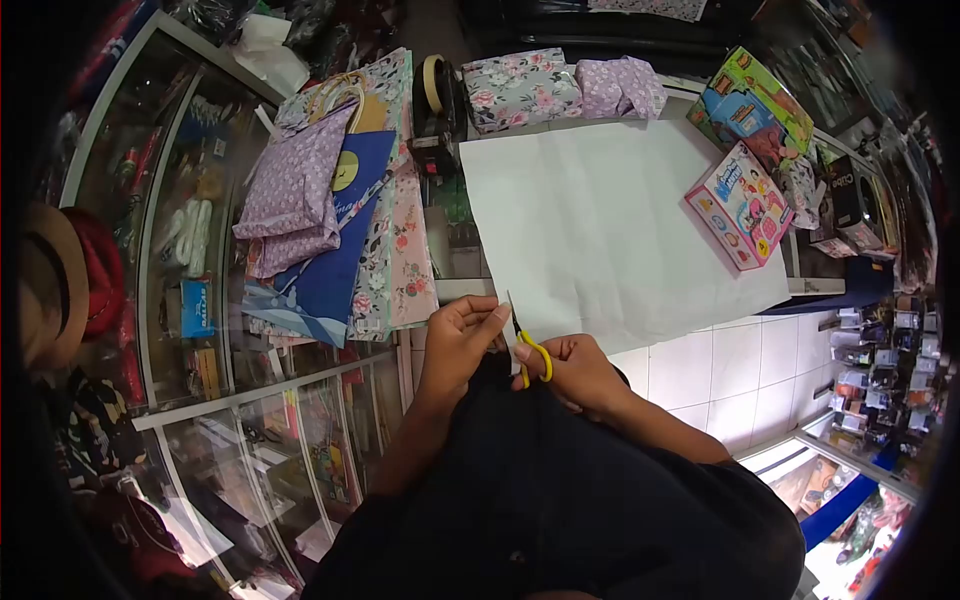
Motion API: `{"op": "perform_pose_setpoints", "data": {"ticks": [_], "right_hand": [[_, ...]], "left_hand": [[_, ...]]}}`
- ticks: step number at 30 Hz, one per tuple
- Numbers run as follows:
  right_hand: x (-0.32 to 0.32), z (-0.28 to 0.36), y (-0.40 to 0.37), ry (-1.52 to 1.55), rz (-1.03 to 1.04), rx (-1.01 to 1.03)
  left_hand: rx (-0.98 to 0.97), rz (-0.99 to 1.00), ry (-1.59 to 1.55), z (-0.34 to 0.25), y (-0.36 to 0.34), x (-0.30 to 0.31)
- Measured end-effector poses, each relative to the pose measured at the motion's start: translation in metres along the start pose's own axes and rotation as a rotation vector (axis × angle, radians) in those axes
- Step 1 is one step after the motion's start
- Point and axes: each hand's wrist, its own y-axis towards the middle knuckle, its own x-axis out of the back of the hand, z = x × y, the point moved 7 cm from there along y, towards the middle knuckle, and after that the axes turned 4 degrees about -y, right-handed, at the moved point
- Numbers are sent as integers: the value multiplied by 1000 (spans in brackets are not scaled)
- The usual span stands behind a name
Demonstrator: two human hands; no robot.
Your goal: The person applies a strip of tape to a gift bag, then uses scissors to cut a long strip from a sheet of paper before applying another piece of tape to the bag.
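The right hand (578, 372) held the yellow scissors (530, 356) in a closed grip, blades at the near edge of the white sheet (610, 220). The left hand (458, 338) pinched that edge just beside them.

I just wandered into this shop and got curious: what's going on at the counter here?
A person stands at a glass display counter with a large white sheet of paper spread on it. Their right hand holds yellow-handled scissors at the sheet's near edge, and the left hand pinches that edge beside the blades. Around the sheet lie floral-wrapped parcels, a black tape dispenser, colourful toy boxes and a pile of patterned gift bags.
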Motion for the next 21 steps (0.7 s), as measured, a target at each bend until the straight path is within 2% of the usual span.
{"op": "perform_pose_setpoints", "data": {"ticks": [7,10,21], "right_hand": [[-3,-10,15,115,36,108],[-6,-10,14,98,54,74],[-13,-15,16,131,33,87]], "left_hand": [[-161,-17,157,-9,7,3],[-217,-57,242,-12,8,5],[-213,-39,258,-14,9,7]]}}
